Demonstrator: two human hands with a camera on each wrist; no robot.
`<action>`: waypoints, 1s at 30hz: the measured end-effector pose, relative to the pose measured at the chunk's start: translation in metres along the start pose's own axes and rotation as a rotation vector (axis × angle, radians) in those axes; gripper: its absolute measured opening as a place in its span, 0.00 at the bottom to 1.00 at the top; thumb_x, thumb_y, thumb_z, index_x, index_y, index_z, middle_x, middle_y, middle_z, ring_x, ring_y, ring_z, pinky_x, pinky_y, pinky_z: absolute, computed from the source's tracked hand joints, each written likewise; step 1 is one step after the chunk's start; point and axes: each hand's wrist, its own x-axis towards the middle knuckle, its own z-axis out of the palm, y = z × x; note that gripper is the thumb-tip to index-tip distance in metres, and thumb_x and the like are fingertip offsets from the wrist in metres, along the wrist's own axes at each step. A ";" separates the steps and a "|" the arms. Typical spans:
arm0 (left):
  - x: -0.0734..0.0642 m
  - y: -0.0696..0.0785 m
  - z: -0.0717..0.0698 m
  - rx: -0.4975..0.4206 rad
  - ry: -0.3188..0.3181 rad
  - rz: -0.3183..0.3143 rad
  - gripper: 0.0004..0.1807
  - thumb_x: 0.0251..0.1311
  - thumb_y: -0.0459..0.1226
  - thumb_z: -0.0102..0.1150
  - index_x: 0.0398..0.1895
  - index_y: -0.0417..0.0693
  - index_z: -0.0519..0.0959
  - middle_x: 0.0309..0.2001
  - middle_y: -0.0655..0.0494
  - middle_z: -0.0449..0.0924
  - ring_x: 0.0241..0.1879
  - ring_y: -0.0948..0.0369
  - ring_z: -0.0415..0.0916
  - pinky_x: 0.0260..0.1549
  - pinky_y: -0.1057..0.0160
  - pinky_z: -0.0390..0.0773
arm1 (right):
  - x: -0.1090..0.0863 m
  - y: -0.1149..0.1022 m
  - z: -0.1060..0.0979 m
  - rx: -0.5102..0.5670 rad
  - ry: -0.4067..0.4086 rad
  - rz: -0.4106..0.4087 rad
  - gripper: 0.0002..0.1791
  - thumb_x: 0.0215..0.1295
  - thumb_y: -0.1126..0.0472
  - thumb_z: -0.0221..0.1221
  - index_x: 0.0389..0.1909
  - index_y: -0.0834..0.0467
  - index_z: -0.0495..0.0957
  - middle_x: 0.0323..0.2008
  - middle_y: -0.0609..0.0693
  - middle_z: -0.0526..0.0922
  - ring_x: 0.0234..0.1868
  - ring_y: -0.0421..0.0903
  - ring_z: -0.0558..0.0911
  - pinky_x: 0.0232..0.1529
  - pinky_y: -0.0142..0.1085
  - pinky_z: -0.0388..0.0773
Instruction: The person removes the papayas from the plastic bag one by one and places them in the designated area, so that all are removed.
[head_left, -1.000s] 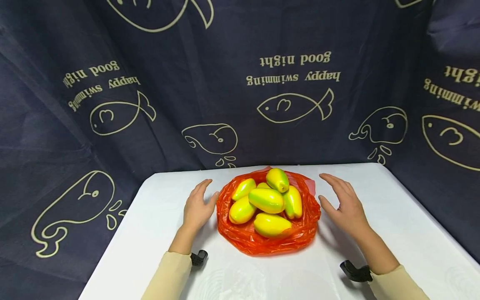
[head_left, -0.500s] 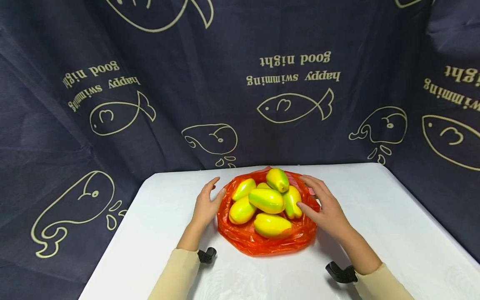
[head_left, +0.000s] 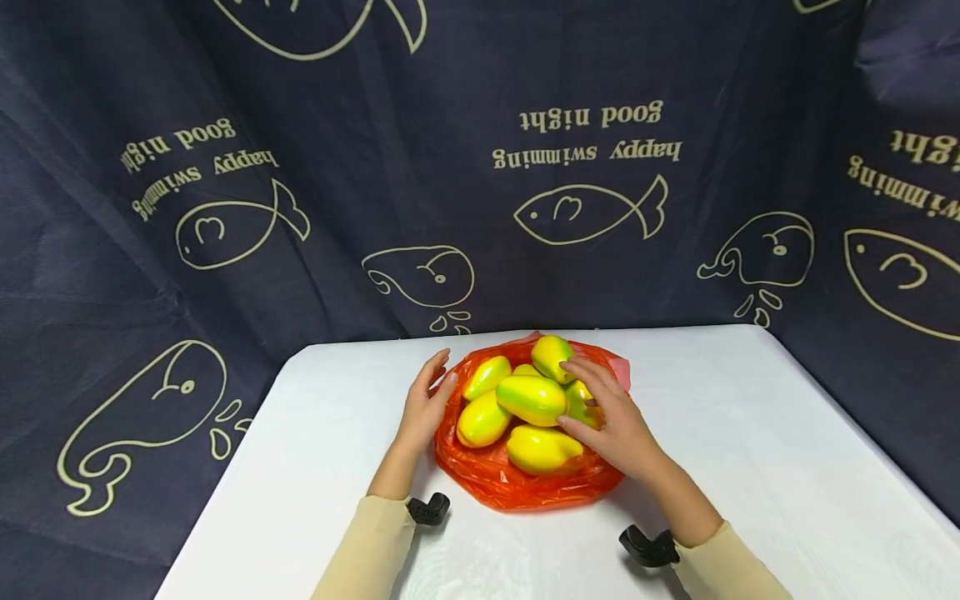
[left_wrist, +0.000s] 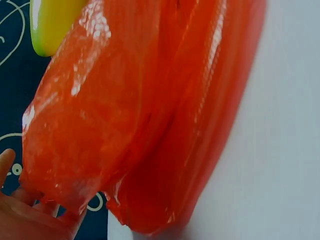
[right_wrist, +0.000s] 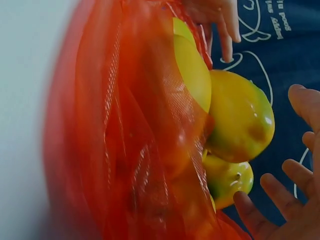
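A dark cloth (head_left: pixel 420 167) is filling the top of the frame, and a white table (head_left: pixel 757 433) is spreading out at the bottom. In the lower middle, a red bag (head_left: pixel 517 493) is sitting on the table with its mouth gaping upward. The right hand (head_left: pixel 615 421) is hovering over the bag's right side, fingers and thumb wide apart, holding nothing; I cannot tell if its tips are touching fruit. The left hand (head_left: pixel 422 412) is curving by the bag's left edge, thumb and fingers apart, gripping nothing that shows. Seven fruits (head_left: pixel 525 408) are lying inside the bag. It looks like an early point: the hands are at the bag, but no fruit is being lifted. The middle fruit (head_left: pixel 543 400) is lying long from left to right, dipping rightward. The left fruit (head_left: pixel 482 422) is slanting from lower left to upper right. The top fruit (head_left: pixel 549 354) is tipping down toward the lower right.
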 end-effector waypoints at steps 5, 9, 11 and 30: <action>-0.003 0.007 0.002 -0.087 -0.011 -0.053 0.27 0.73 0.41 0.51 0.74 0.51 0.65 0.74 0.46 0.65 0.74 0.48 0.62 0.74 0.46 0.61 | 0.002 -0.001 0.006 0.021 -0.024 0.015 0.42 0.58 0.55 0.71 0.73 0.43 0.63 0.73 0.47 0.63 0.71 0.52 0.68 0.59 0.54 0.79; -0.011 0.025 0.001 -0.115 -0.010 -0.112 0.26 0.73 0.39 0.50 0.73 0.47 0.66 0.72 0.45 0.67 0.72 0.48 0.64 0.72 0.47 0.65 | 0.005 -0.001 0.010 0.021 -0.033 0.012 0.42 0.58 0.54 0.71 0.73 0.45 0.63 0.72 0.46 0.65 0.69 0.51 0.70 0.60 0.53 0.79; -0.013 0.032 0.000 -0.120 -0.008 -0.127 0.26 0.73 0.37 0.50 0.72 0.44 0.67 0.71 0.44 0.68 0.70 0.47 0.66 0.71 0.47 0.66 | 0.005 -0.001 0.013 0.025 -0.034 0.010 0.42 0.59 0.54 0.70 0.73 0.44 0.63 0.71 0.45 0.66 0.68 0.50 0.70 0.61 0.53 0.79; -0.010 -0.018 0.014 -0.293 0.089 -0.132 0.23 0.69 0.36 0.57 0.67 0.55 0.74 0.68 0.55 0.74 0.69 0.57 0.68 0.71 0.55 0.68 | 0.006 0.002 0.034 0.067 -0.013 0.050 0.36 0.60 0.55 0.70 0.69 0.45 0.69 0.70 0.46 0.69 0.69 0.49 0.70 0.67 0.53 0.73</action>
